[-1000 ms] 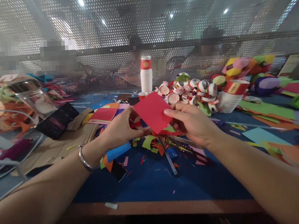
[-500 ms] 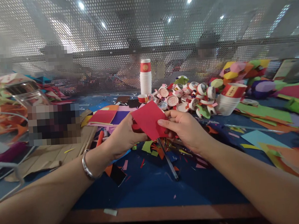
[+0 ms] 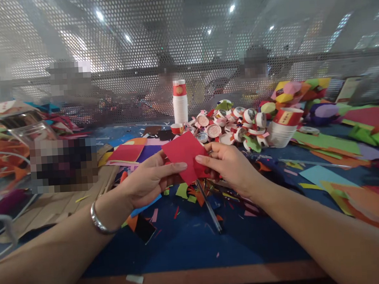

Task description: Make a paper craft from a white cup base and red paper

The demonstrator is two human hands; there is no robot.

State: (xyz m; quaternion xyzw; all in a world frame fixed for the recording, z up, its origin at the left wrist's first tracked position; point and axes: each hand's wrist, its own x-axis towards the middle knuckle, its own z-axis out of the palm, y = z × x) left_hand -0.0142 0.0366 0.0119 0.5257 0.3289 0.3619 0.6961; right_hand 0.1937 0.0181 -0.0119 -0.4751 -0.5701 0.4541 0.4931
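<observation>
A red square of paper [image 3: 184, 153] is held up above the blue table [image 3: 189, 240] between both hands. My left hand [image 3: 147, 183] pinches its lower left side, thumb laid across the front; a metal bangle [image 3: 98, 220] circles that wrist. My right hand [image 3: 228, 167] pinches the right edge with thumb and fingers. Beneath the hands lie coloured paper scraps [image 3: 188, 191] and a dark pen [image 3: 208, 205].
A stack of white and red paper cups [image 3: 179, 102] stands behind the paper, with a heap of cut cup rings [image 3: 236, 126] and another cup stack [image 3: 283, 127] to its right. Coloured sheets [image 3: 331, 144] spread right, cardboard [image 3: 52, 202] left. A perforated metal screen [image 3: 184, 52] closes the back; people sit beyond it.
The red paper has come down and slightly left. My left thumb has moved onto its front face, and both hands have drawn closer together.
</observation>
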